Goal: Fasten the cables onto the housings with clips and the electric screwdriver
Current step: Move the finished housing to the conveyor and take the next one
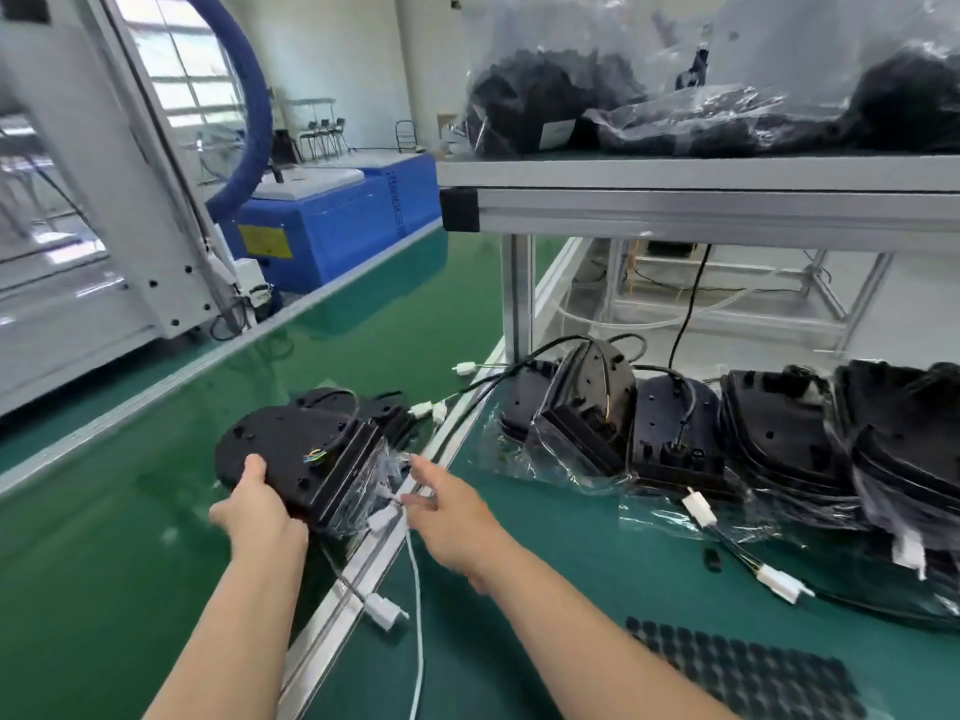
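My left hand point(260, 506) grips the near edge of a black housing point(298, 444) over the green conveyor belt; its thumb lies on the top face. Coloured wires stick out of the housing's top, and clear film wraps its right end. My right hand point(447, 511) reaches toward that wrapped end, fingers loosely spread near a white connector point(383, 518) and its cable; whether it holds the cable is unclear. A second housing point(353, 405) lies just behind. No screwdriver or clips are visible.
A row of wrapped black housings point(675, 433) with cables and white connectors lies on the bench at right. An aluminium rail point(358, 574) divides belt and bench. A black dotted mat point(748, 672) sits front right. Overhead, a shelf point(675, 174) carries bagged parts.
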Motion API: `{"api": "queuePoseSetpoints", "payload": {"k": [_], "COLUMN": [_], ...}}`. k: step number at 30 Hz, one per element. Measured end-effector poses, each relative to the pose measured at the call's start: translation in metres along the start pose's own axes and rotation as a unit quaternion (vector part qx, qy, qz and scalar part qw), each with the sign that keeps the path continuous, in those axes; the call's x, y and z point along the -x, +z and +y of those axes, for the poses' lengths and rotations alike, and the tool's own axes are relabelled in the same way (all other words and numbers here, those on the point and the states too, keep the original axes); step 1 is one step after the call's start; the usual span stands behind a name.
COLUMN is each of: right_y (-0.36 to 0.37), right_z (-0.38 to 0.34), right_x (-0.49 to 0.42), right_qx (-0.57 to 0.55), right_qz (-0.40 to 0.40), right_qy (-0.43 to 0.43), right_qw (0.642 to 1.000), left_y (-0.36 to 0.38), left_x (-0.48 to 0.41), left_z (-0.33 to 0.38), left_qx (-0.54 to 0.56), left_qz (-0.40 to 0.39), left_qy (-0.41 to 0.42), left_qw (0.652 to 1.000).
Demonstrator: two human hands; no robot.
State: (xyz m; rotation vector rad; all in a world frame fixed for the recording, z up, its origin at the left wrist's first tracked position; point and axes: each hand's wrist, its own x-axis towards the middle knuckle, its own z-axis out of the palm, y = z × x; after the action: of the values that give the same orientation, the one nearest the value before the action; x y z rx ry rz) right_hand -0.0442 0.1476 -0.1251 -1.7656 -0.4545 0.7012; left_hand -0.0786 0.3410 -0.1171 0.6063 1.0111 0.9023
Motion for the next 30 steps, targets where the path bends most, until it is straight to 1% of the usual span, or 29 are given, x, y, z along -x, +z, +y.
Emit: {"api": "queuePoseSetpoints", "payload": {"k": [2, 7, 12, 14, 15, 16, 17, 18, 19, 20, 21, 23, 24, 26, 27, 28, 30], "right_y": [0.003, -0.009, -0.022, -0.026, -0.029, -0.032, -0.037, -0.043, -0.05, -0.058, -0.069, -0.094, -0.109, -0.139, -0.154, -0.168, -0.193], "right_z": [0.005, 0.018, 0.021, 0.018, 0.016, 0.015, 0.013, 0.01, 0.007, 0.004, 0.002, -0.005, -0.008, -0.014, -0.017, -0.019, -0.021], "right_x": [-0.002, -0.001, 0.004, 0.01, 0.014, 0.018, 0.023, 0.029, 0.035, 0.043, 0.051, 0.07, 0.081, 0.105, 0.116, 0.125, 0.142], "right_qx": [0.019, 0.036, 0.038, 0.05, 0.057, 0.062, 0.064, 0.066, 0.069, 0.073, 0.08, 0.097, 0.101, 0.107, 0.117, 0.129, 0.139], "right_qz": [-0.006, 0.024, 0.048, 0.059, 0.064, 0.069, 0.077, 0.086, 0.099, 0.115, 0.136, 0.188, 0.217, 0.271, 0.297, 0.322, 0.364], "right_qy": [0.001, 0.011, 0.011, 0.002, -0.003, -0.008, -0.014, -0.02, -0.028, -0.039, -0.053, -0.076, -0.085, -0.104, -0.113, -0.117, -0.116], "right_qw": [1.0, 0.999, 0.998, 0.997, 0.996, 0.996, 0.995, 0.994, 0.992, 0.99, 0.986, 0.974, 0.967, 0.951, 0.941, 0.93, 0.914], "left_y": [-0.004, -0.019, -0.02, -0.017, -0.015, -0.013, -0.011, -0.008, -0.001, 0.008, 0.021, 0.05, 0.063, 0.087, 0.097, 0.106, 0.119], "left_x": [-0.011, -0.033, -0.031, -0.024, -0.02, -0.014, -0.007, 0.004, 0.021, 0.041, 0.065, 0.126, 0.157, 0.215, 0.239, 0.259, 0.292], "left_z": [0.0, 0.001, -0.007, -0.006, -0.002, 0.001, 0.003, 0.003, -0.001, -0.008, -0.021, -0.053, -0.069, -0.097, -0.109, -0.119, -0.135], "left_qx": [-0.006, -0.043, -0.126, -0.119, -0.096, -0.108, -0.124, -0.152, -0.178, -0.238, -0.275, -0.329, -0.343, -0.338, -0.335, -0.326, -0.308], "left_qz": [0.036, 0.074, 0.138, 0.172, 0.178, 0.177, 0.173, 0.146, 0.091, 0.013, -0.08, -0.254, -0.32, -0.433, -0.472, -0.501, -0.525], "left_qy": [0.008, 0.038, 0.051, 0.079, 0.081, 0.09, 0.118, 0.166, 0.222, 0.276, 0.318, 0.379, 0.402, 0.365, 0.329, 0.282, 0.204], "left_qw": [0.999, 0.996, 0.981, 0.975, 0.976, 0.974, 0.97, 0.963, 0.954, 0.931, 0.904, 0.827, 0.786, 0.751, 0.746, 0.751, 0.766]}}
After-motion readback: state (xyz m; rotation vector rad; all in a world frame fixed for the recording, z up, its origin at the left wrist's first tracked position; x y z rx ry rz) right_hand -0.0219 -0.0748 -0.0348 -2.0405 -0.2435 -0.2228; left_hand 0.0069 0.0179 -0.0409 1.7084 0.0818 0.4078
